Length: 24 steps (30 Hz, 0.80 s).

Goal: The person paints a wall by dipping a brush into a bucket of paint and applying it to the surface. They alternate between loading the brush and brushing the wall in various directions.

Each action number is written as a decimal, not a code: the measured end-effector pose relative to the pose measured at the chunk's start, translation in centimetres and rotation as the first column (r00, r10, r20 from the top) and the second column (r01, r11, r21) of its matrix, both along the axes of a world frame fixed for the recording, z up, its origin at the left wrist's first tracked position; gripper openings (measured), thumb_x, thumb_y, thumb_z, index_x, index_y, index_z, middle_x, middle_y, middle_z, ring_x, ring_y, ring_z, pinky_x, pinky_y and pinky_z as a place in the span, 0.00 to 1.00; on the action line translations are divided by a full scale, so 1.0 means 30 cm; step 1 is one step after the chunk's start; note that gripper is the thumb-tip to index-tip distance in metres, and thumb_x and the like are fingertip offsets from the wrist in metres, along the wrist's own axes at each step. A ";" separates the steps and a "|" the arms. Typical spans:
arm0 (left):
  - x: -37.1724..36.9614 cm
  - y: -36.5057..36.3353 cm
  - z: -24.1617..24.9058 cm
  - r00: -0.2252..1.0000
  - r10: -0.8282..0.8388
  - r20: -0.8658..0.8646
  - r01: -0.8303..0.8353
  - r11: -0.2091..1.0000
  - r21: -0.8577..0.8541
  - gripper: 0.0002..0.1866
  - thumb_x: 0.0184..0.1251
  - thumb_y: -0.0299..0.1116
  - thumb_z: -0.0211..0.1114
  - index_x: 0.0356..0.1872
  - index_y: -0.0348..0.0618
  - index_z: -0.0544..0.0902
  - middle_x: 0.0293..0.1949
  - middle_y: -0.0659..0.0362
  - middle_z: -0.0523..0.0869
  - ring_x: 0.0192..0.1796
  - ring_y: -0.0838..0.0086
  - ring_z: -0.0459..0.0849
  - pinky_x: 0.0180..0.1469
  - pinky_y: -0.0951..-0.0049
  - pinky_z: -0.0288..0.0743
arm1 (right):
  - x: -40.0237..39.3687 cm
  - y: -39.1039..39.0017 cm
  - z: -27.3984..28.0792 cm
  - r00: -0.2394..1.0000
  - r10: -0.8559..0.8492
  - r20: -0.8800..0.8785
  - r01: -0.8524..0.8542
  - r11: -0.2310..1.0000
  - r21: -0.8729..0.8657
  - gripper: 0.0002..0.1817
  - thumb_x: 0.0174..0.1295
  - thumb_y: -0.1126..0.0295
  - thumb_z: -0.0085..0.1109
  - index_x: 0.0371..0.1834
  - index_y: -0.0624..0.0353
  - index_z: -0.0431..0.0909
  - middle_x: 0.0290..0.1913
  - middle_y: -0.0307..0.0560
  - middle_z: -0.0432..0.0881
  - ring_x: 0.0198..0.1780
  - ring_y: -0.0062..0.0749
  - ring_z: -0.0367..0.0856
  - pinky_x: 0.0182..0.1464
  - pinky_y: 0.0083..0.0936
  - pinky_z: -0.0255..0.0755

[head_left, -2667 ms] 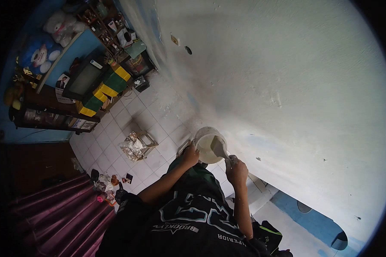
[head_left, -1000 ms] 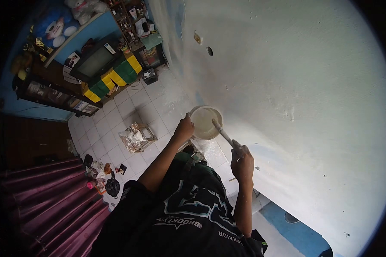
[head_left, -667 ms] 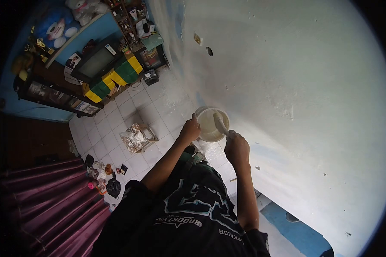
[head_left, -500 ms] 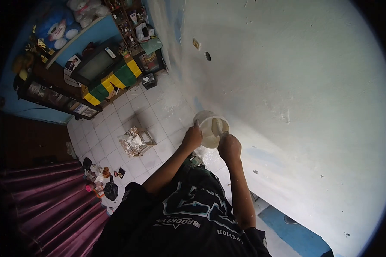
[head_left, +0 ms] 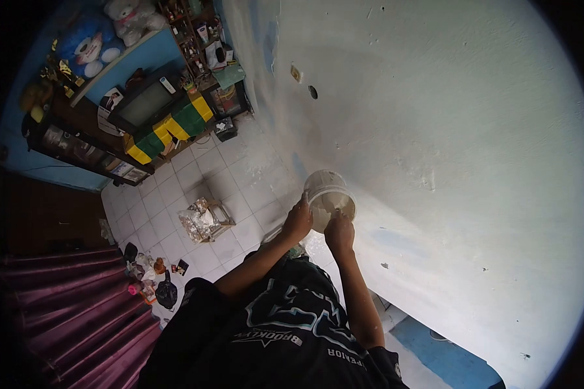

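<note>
A whitish translucent plastic bucket [head_left: 326,178], tilted with its mouth towards me, is held up in front of the wall. My left hand [head_left: 298,222] grips its left side, fingers closed at the rim. Pale paste or paint coats the inside. My right hand [head_left: 339,233] is closed at the mouth, around a pale tool that reaches into the bucket. Most of that tool is hidden now by the hand and the bucket, so its exact kind cannot be made out.
A patchy white wall [head_left: 435,129] runs along my right. On the tiled floor stands a small splattered stool [head_left: 219,220]. A TV [head_left: 148,104] and cabinets line the far wall. Bags and clutter [head_left: 167,292] lie beside a purple curtain [head_left: 78,318].
Both hands and the bucket have shifted slightly right, and the bucket has turned. The right hand has moved lower over the mouth, and less of the pale tool shows.
</note>
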State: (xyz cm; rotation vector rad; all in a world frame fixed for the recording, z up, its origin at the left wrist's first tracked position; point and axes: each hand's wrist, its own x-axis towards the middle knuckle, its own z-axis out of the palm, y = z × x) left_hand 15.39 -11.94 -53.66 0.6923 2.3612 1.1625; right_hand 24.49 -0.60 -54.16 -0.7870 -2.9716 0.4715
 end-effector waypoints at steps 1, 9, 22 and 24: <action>0.002 0.003 0.015 0.999 -0.001 0.036 0.002 1.000 -0.012 0.31 0.60 0.25 0.53 0.64 0.27 0.54 0.49 0.32 0.75 0.47 0.42 0.78 0.50 0.51 0.72 | -0.002 -0.003 0.029 1.000 -0.028 0.008 0.028 0.999 -0.031 0.15 0.52 0.76 0.50 0.43 0.71 0.74 0.35 0.63 0.78 0.34 0.51 0.81 0.35 0.39 0.77; 0.026 0.019 0.003 0.999 -0.029 0.029 0.029 1.000 -0.004 0.31 0.59 0.24 0.54 0.64 0.28 0.55 0.45 0.33 0.77 0.47 0.42 0.77 0.49 0.51 0.72 | 0.015 -0.042 0.023 1.000 -0.023 0.008 0.023 0.998 -0.050 0.15 0.52 0.77 0.50 0.43 0.71 0.74 0.37 0.63 0.78 0.35 0.51 0.81 0.34 0.39 0.77; 0.005 0.011 -0.003 0.994 -0.091 -0.067 0.092 0.996 0.008 0.31 0.59 0.25 0.53 0.64 0.27 0.54 0.48 0.34 0.76 0.50 0.44 0.77 0.52 0.53 0.72 | 0.023 -0.036 0.075 0.998 -0.051 -0.035 0.052 0.999 0.013 0.13 0.56 0.73 0.46 0.41 0.68 0.76 0.33 0.63 0.79 0.31 0.54 0.80 0.34 0.42 0.75; -0.004 0.016 -0.013 0.995 -0.085 -0.056 0.085 0.996 -0.001 0.31 0.59 0.25 0.53 0.64 0.27 0.54 0.48 0.34 0.77 0.50 0.44 0.77 0.52 0.53 0.72 | 0.024 -0.026 0.091 0.998 -0.056 0.015 0.056 0.998 -0.010 0.13 0.57 0.73 0.46 0.41 0.67 0.75 0.33 0.62 0.79 0.31 0.53 0.80 0.33 0.42 0.75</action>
